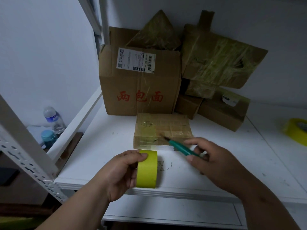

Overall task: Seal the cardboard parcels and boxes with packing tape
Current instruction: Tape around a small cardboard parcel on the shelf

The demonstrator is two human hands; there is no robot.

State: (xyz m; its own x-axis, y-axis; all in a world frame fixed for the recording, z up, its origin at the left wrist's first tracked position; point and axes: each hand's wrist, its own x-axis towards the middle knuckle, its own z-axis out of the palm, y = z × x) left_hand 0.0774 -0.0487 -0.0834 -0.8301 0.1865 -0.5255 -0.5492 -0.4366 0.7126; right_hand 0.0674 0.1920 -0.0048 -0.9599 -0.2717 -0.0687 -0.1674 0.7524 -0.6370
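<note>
My left hand (123, 173) grips a yellow-green roll of packing tape (147, 169) near the white table's front edge, thumb over its top. My right hand (214, 161) holds a green-handled cutter (180, 147), its dark tip pointing up-left at a small flat cardboard parcel (162, 128). That parcel lies just beyond both hands and carries strips of tape. Behind it stands a large cardboard box (139, 83) with red characters and a shipping label.
More taped boxes (219, 63) are piled at the back right against the wall. A second yellow tape roll (297, 130) lies at the table's (108, 146) right edge. A grey slotted shelf frame (25, 146) stands left, with a water bottle (53, 118) behind it.
</note>
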